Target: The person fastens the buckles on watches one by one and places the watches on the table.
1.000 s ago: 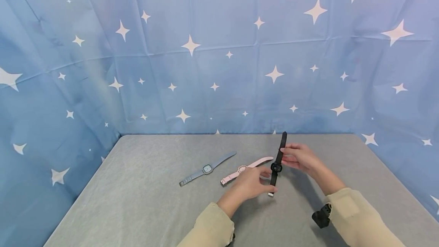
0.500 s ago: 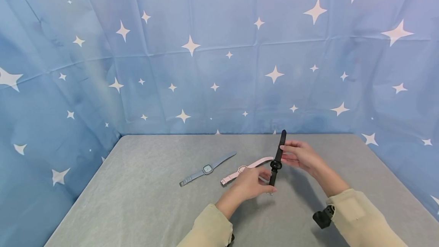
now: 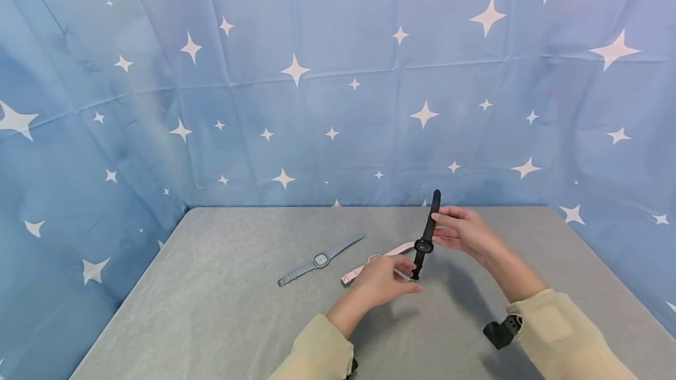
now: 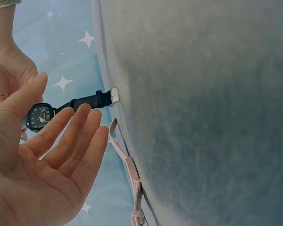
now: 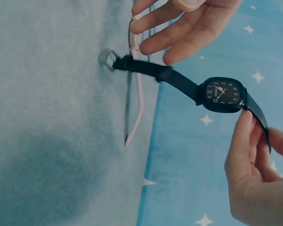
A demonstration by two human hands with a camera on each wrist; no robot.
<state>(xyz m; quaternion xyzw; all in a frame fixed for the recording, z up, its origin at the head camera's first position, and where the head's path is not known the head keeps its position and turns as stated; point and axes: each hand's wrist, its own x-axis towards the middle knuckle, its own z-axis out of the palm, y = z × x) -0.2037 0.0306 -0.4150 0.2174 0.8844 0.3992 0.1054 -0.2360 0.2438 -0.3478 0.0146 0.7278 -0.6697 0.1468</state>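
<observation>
A black wristwatch [image 3: 423, 246] with a rounded-square dial is held up above the table, its buckle end hanging down. My right hand [image 3: 469, 232] pinches the upper strap between thumb and fingers, plainly seen in the right wrist view, where the watch dial [image 5: 221, 94] faces the camera. Close to the lower strap is my left hand [image 3: 377, 283], thumb and fingers spread apart. In the left wrist view this left hand [image 4: 52, 174] grips nothing, and the silver buckle [image 4: 114, 95] hangs beyond its fingertips. A pink watch [image 3: 398, 248] lies on the table, partly hidden behind the left hand.
A blue-grey watch [image 3: 320, 260] lies flat to the left of the pink one. The grey cloth-covered table [image 3: 211, 309] ends at a blue star-patterned curtain [image 3: 338, 87] behind and at the sides. A black device [image 3: 502, 332] is strapped at the right sleeve.
My right hand has raised the black watch slightly. Its buckle end, earlier at the left thumb, now sits higher, above that thumb. My left hand has shifted slightly left.
</observation>
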